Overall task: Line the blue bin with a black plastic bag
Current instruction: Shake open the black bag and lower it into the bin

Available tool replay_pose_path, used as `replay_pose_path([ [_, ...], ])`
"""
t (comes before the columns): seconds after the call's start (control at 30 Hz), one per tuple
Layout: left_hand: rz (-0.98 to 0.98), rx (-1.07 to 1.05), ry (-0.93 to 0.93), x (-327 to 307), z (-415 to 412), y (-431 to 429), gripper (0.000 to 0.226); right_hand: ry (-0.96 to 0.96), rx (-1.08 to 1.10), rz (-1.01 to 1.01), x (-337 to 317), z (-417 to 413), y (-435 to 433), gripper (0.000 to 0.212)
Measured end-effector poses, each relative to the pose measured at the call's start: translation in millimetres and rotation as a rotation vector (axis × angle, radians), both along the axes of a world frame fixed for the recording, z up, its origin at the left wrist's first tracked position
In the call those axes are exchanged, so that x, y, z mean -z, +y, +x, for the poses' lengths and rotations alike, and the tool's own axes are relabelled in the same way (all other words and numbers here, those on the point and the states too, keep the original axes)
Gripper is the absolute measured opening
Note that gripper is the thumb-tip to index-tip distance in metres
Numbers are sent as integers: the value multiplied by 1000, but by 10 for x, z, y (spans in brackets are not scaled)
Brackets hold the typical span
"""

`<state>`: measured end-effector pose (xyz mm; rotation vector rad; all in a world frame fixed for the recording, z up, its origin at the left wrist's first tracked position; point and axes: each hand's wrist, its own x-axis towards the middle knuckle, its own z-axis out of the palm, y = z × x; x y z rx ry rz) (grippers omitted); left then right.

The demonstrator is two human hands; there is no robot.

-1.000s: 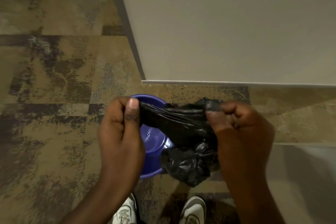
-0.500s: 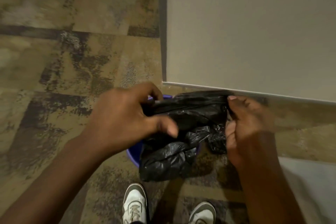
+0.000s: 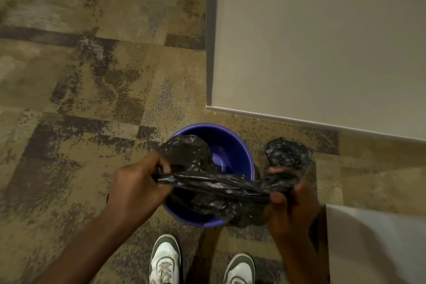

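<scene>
A round blue bin (image 3: 232, 143) stands on the carpet in front of my feet, its inside bare at the far side. A crumpled black plastic bag (image 3: 221, 188) is stretched across the bin's near half, above its rim. My left hand (image 3: 138, 188) pinches the bag's left end. My right hand (image 3: 291, 203) grips the right end, where a bunch of bag sticks up past the bin's right side. Part of the bag sags toward the bin's near rim.
A pale wall corner (image 3: 311, 41) with a baseboard juts out just behind the bin. A light surface (image 3: 373, 244) stands at the lower right beside my right arm. My two white shoes (image 3: 164, 258) are just below the bin on patterned carpet.
My hands have moved apart and pulled the bag out into a strip over the bin. The bin's far inside, hidden before, now shows.
</scene>
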<state>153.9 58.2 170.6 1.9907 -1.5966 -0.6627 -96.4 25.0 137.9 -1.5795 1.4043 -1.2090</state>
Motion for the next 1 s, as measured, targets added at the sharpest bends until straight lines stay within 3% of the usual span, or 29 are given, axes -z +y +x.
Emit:
replay_pose_path([
  [0.1,-84,79,93,-122,-39,-44,44,70,218,-54,-135,-134,-3,12],
  [0.23,206,174,253,-267,-63,-82,53,295,347,146,-291,-266,1,30],
  [0.33,474,267,503,-102,1,-145,36,514,267,217,-131,-336,-83,29],
  [0.4,537,236,582,185,22,-232,27,530,126,435,109,-280,-187,27],
  [0.47,494,94,551,474,0,-350,25,387,84,613,335,-197,-299,21],
  [0.63,296,-63,434,1008,16,-756,29,107,201,562,534,-63,-746,13],
  [0.73,129,-85,335,1140,87,-948,30,-229,266,553,574,-96,-891,11],
  [0.83,-23,-2,197,1127,107,-945,24,-575,136,413,440,-194,-865,19],
  [0.93,-312,228,47,967,99,-706,22,-908,-241,290,266,-377,-685,24],
  [1.0,-450,401,-31,909,101,-479,27,-957,-209,475,197,-452,-504,29],
])
